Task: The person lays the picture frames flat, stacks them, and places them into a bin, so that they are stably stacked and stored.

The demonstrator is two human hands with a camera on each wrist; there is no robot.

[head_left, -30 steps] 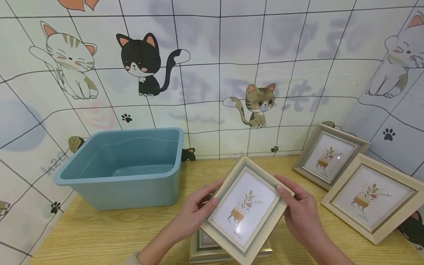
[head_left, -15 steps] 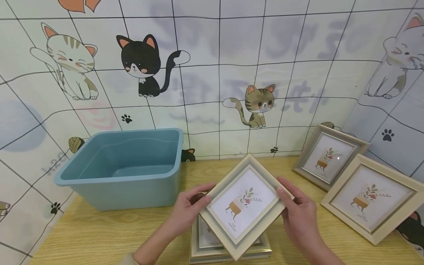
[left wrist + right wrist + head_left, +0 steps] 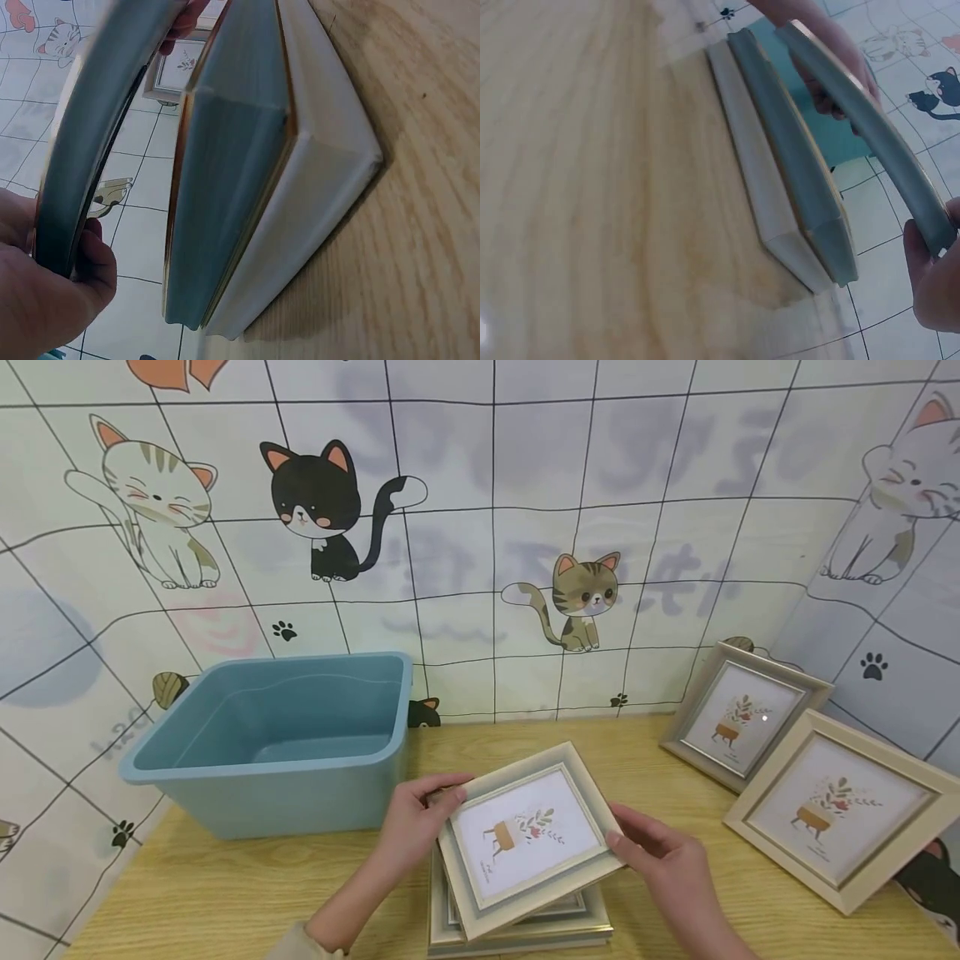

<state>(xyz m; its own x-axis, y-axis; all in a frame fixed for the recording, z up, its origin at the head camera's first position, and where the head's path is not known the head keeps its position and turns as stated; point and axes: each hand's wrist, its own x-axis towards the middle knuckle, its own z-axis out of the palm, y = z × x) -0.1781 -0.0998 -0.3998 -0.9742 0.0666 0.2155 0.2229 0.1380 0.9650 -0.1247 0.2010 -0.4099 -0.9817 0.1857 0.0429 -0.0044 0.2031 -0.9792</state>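
A cream and grey-green picture frame [image 3: 525,843] with a plant print is held tilted, its print turned sideways. My left hand [image 3: 420,818] pinches its upper left corner, thumb on the front; my right hand [image 3: 663,860] grips its right corner the same way. Below it lies a stack of frames [image 3: 555,935], partly hidden. Both wrist views show a gap between the held frame [image 3: 97,127] and the stack, whose upper frame [image 3: 232,172] has grey-green sides and whose lower frame [image 3: 300,202] is pale. The right wrist view shows the held frame [image 3: 877,135] edge-on.
A blue plastic tub [image 3: 262,802] stands at the left on the wooden table [image 3: 225,893]. Two more frames lean at the right, a greyish one [image 3: 686,727] behind a cream one [image 3: 787,852]. Behind the table is a wall [image 3: 457,543] with cat drawings.
Both hands have turned the held frame counterclockwise, from tall and tilted to nearly sideways, and the right hand has moved lower. The stack, tub and leaning frames stay where they were.
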